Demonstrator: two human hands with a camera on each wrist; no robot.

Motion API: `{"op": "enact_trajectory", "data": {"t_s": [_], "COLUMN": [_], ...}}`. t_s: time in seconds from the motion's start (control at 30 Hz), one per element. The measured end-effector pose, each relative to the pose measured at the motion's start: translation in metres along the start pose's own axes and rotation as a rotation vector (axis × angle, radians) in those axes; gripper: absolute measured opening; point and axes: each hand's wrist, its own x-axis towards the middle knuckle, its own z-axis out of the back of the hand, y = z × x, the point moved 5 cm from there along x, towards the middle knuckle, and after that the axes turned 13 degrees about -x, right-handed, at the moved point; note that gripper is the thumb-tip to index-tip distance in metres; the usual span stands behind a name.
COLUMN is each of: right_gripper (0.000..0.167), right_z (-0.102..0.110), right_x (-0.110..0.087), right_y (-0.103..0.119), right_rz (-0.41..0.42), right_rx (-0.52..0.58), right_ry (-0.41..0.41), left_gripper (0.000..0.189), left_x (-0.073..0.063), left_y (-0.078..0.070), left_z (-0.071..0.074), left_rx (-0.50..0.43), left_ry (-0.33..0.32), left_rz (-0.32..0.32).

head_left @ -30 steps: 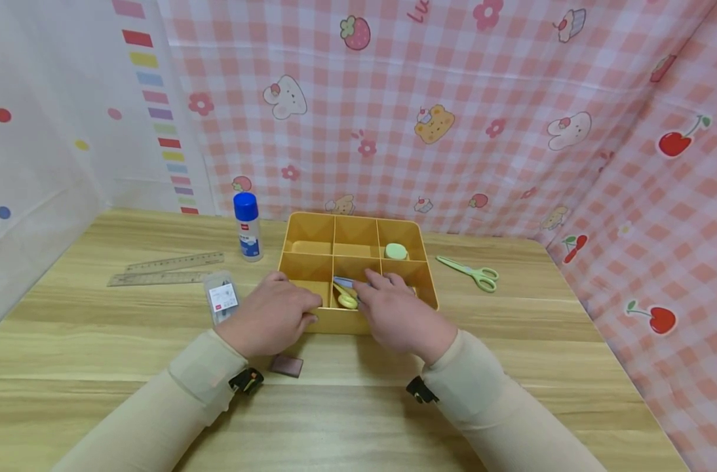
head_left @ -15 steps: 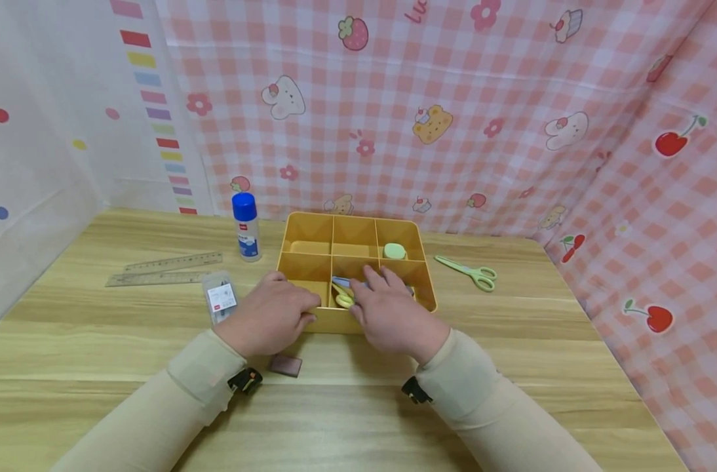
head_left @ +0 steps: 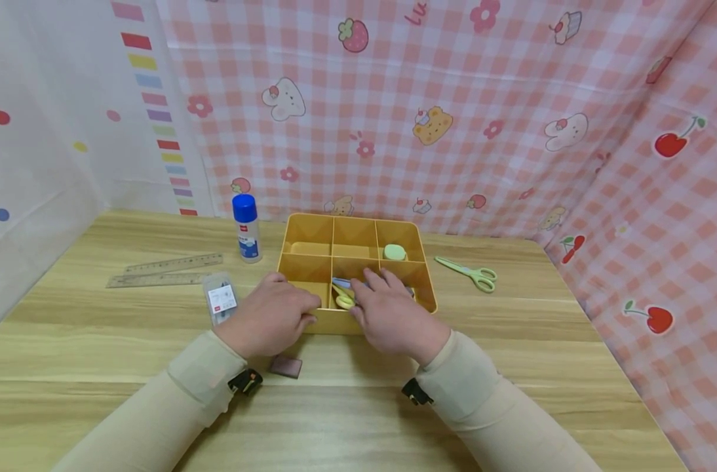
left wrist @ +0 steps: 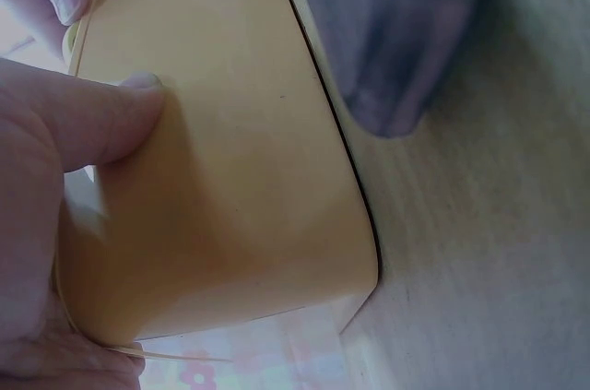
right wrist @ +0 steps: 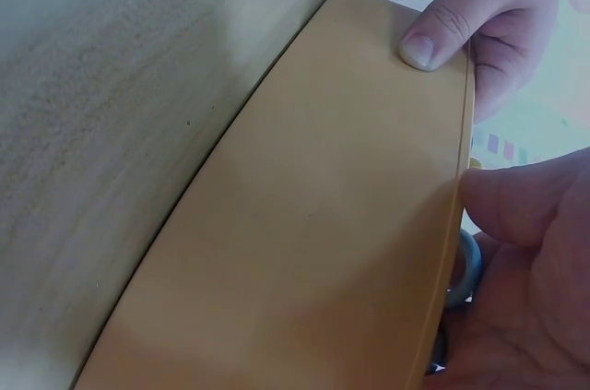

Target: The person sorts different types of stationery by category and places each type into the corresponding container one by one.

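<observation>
A yellow-orange organizer box (head_left: 335, 322) with several compartments stands on the table. My left hand (head_left: 269, 314) grips its front-left rim, thumb (left wrist: 124, 118) against the outer front wall in the left wrist view. My right hand (head_left: 396, 318) reaches over the front rim with fingers spread into the front compartments, thumb (right wrist: 502, 196) at the rim. Under and beside those fingers lie yellow-handled scissors (head_left: 344, 301) and a blue item (head_left: 342, 282), partly hidden. The right wrist view shows a grey-blue loop (right wrist: 468, 270) beside this hand. A pale green rounded item (head_left: 394, 252) sits in the back-right compartment.
Green scissors (head_left: 470, 273) lie right of the box. To the left stand a blue-capped glue bottle (head_left: 247, 229), two clear rulers (head_left: 164, 272) and a clear labelled case (head_left: 221, 298). A small mauve block (head_left: 286, 366) lies in front. Patterned cloth (head_left: 370, 85) hangs behind.
My right hand has shifted slightly left over the front compartments and now covers more of the yellow scissors' handle. My left hand keeps its grip on the box.
</observation>
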Motion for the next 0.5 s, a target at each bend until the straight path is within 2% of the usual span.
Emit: {"op": "enact_trajectory", "data": {"t_s": [0.3, 0.5], "right_gripper": [0.06, 0.06], "right_z": [0.0065, 0.0092], "right_x": [-0.0061, -0.0089], "right_y": [-0.0052, -0.0067], "right_rz": [-0.053, -0.052], "right_rx": [0.146, 0.161], "right_ry": [-0.014, -0.019], "left_gripper": [0.025, 0.023], "left_x": [-0.0008, -0.0006], "left_y": [0.0002, 0.0001], "left_z": [-0.001, -0.0003], "left_rx": [-0.002, -0.019], "left_ry": [-0.006, 0.003], "left_rz": [-0.005, 0.004]}}
